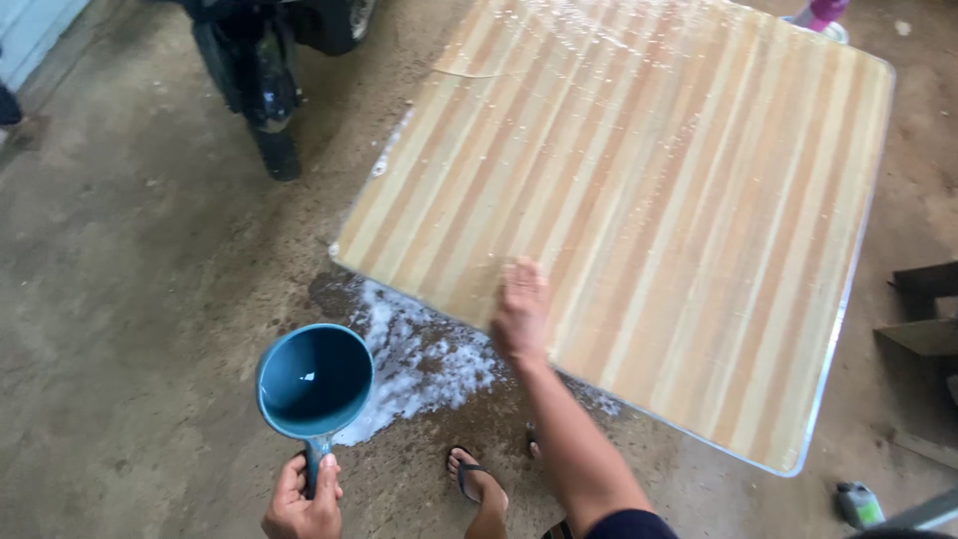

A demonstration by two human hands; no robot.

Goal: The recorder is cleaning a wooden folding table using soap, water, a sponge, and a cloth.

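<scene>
Landmark: square folding table (699, 200) with a striped light-and-tan wood-pattern top and a pale metal rim, seen from above and standing on a concrete floor (130, 299). All places below are given relative to this table.
Table surface: wet, with scattered droplets and soap bubbles, densest toward the far edge.
Right hand (521, 314): laid palm-down on the tabletop just inside the near-left edge, fingers stretched flat and close together, gripping nothing; the bare forearm runs back off the near edge.
Left hand (302, 504): off the table, to the near left of its corner, fingers wrapped firmly round the handle of the dipper.
Dipper (314, 381): round blue plastic scoop with a short handle, held clear of the table above the floor, mouth turned up toward the camera; a small glint shows at its bottom.
Foam (419, 364): white suds and a dark wet patch on the floor, below the near-left edge of the table, between the table and the dipper.
Foot (477, 479): in a dark flip-flop, on the wet floor just short of the near edge.
Motorbike (261, 70): dark, its wheel beyond the far-left side, well apart from the table.
Small bottle (858, 504): green-and-grey, on the floor off the near-right corner.
</scene>
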